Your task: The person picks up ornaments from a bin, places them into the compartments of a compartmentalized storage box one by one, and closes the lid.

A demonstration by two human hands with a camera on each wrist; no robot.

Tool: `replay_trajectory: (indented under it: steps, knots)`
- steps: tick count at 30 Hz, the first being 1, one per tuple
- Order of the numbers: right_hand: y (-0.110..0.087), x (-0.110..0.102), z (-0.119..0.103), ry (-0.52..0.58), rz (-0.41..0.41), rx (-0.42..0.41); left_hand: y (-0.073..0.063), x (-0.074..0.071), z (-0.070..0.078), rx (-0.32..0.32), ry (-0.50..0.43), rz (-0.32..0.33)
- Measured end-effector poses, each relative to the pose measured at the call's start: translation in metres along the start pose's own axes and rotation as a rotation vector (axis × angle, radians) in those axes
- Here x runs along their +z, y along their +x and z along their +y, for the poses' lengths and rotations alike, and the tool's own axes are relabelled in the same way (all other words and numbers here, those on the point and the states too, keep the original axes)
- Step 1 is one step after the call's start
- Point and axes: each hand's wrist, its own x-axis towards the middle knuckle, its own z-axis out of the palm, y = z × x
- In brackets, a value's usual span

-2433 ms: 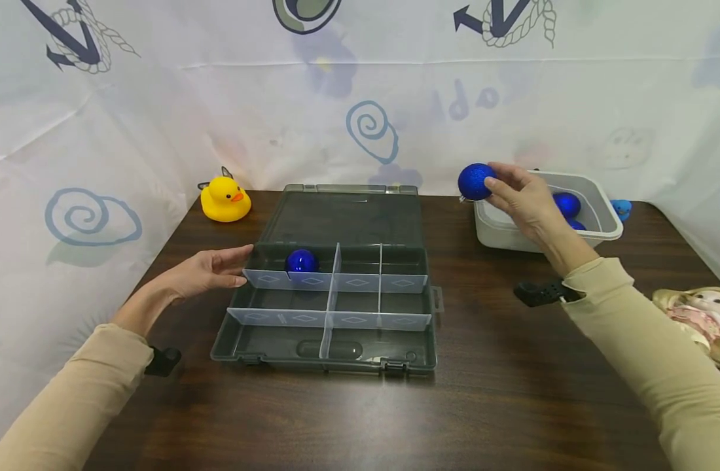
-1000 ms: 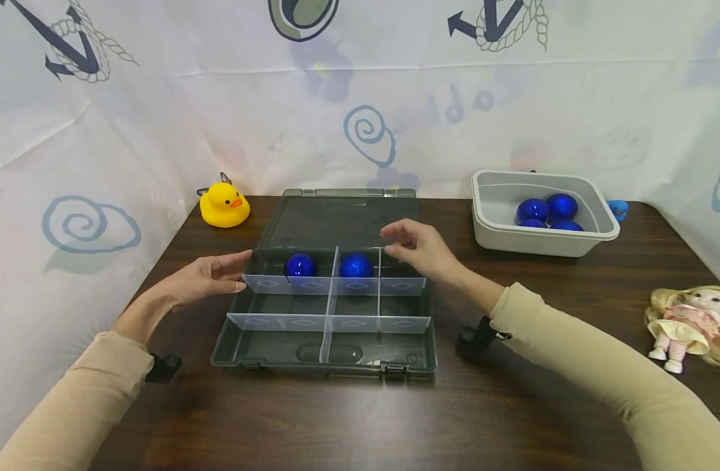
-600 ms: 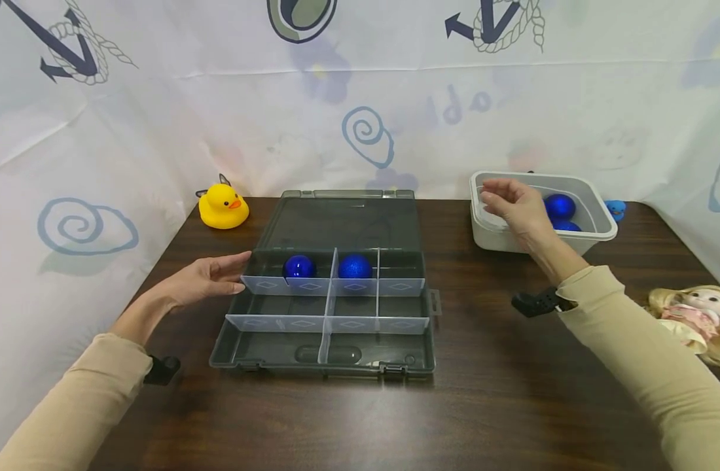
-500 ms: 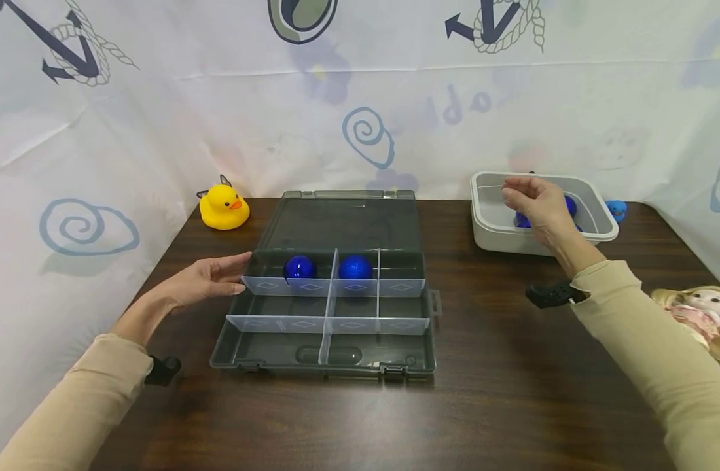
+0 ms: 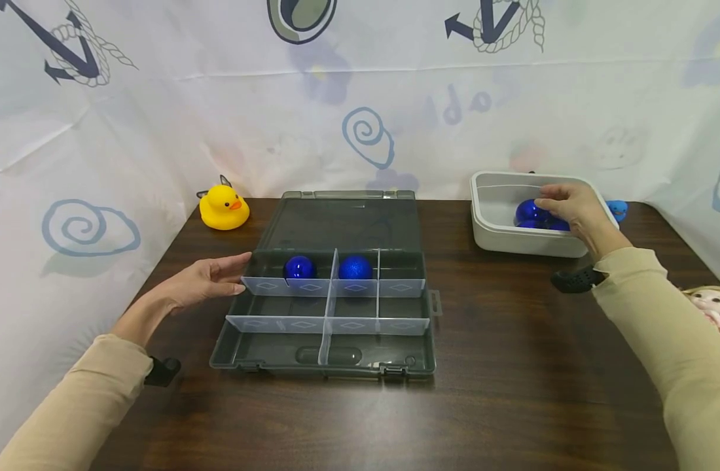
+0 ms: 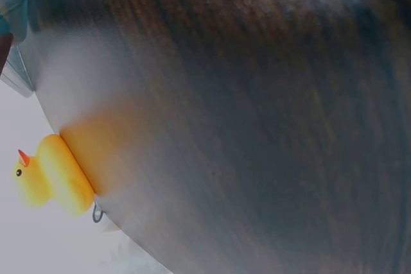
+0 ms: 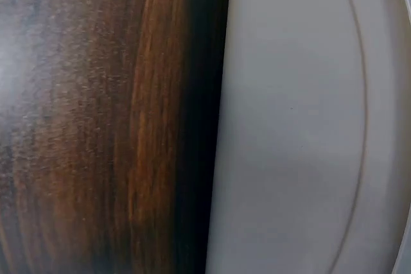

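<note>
Two blue ball ornaments stand in the back row of a grey divided organizer box [image 5: 266, 347]: a shiny ball [image 5: 300, 267] in the left compartment and a glittery ball [image 5: 355, 267] in the middle one. My left hand [image 5: 201, 284] touches the box's left edge, fingers relaxed. Over a pale grey plastic tub [image 5: 527, 242] at the back right, my right hand [image 5: 572, 206] reaches in with fingers loosely bent, its thumb tip right at a shiny blue ball [image 5: 529, 212]. More blue balls sit in the tub, partly hidden by the hand. The right wrist view shows only the tub wall [image 7: 289, 120].
A yellow rubber duck [image 5: 223, 207] stands at the back left, beyond the box's raised lid [image 5: 348, 222]. Behind the tub a small blue toy [image 5: 618, 209] peeks out. A doll [image 5: 713, 306] lies at the right, partly covered by the right sleeve.
My right hand carried the glittery ball from the tub into the box's back middle compartment, let go, and went back over the tub, moving rightward within it. The left hand stayed put.
</note>
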Motion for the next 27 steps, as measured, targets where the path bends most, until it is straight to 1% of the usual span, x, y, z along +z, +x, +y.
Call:
replay_trajectory:
  steps: [3,6,8,14,19,22,27]
  knots:
    - [0.004,0.001,-0.001,-0.037,-0.036,0.028,0.001,0.0,0.0,0.0,0.0,0.003]
    - [0.008,0.002,-0.002,-0.034,-0.076,0.052,0.001,0.0,0.0,-0.005,0.003,0.006]
    - [0.011,0.002,-0.002,-0.054,-0.095,0.056,0.001,0.0,0.0,-0.009,0.007,0.008]
    - [0.017,0.007,-0.004,-0.135,-0.123,0.035,0.0,-0.001,-0.001,-0.005,0.006,0.01]
    - [0.021,0.011,-0.005,-0.198,-0.171,0.009,0.0,-0.001,-0.002,-0.006,0.002,0.007]
    - [0.023,0.012,-0.005,-0.201,-0.192,0.007,0.0,0.0,-0.001,-0.003,-0.002,0.006]
    - [0.024,0.015,-0.005,-0.219,-0.2,0.022,0.0,0.001,0.0,-0.007,-0.003,0.005]
